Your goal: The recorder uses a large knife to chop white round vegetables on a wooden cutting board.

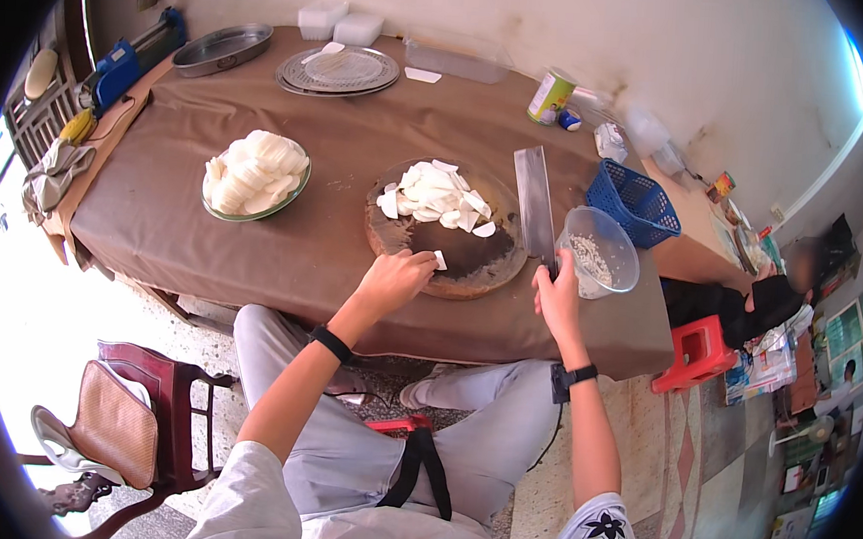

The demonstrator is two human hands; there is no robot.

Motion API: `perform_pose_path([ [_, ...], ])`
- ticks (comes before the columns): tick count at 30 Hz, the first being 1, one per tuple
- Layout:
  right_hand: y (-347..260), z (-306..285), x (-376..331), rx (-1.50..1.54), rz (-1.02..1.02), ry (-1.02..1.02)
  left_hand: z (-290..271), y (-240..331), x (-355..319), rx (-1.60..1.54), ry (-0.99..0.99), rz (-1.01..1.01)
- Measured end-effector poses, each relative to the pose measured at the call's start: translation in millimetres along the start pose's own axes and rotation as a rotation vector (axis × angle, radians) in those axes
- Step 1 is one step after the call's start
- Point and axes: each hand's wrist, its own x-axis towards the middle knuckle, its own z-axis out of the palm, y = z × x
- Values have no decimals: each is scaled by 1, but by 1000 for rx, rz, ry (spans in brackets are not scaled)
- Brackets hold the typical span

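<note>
A round, thick wooden chopping board lies in front of me at the table's near side. On it sits a loose heap of white slices. My left hand is at the board's near left edge, its fingers pinched on one small white slice. With my right hand I grip a cleaver by its handle. The broad blade points away from me, between the board and a clear plastic tub with pale chopped bits inside. Left of the board stands a green-rimmed dish, piled with more white slices.
A brown cloth covers the table. Along its back are a round metal pan, perforated trays, a clear container and a green can. A blue basket stands behind the tub. A red stool and another person are right.
</note>
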Motion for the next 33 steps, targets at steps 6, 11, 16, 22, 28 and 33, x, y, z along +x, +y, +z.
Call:
perform_pose_path([
  [6, -6, 6, -23, -325, -180, -150, 17, -4, 12, 52, -11, -20],
  [11, -39, 22, -14, -669, -322, -273, 28, 1, 10, 116, 46, 3],
  [16, -19, 35, -5, -736, -436, -389, 29, 14, 3, 161, 30, -42],
  [22, -3, 36, -5, -630, -455, -352, 17, 21, 1, 196, -1, -37],
  [28, -4, 40, -10, -572, -443, -305, 20, 14, 11, 109, 86, -51],
  [33, 1, 40, -8, -592, -479, -313, 27, 11, 12, 142, 56, -45],
])
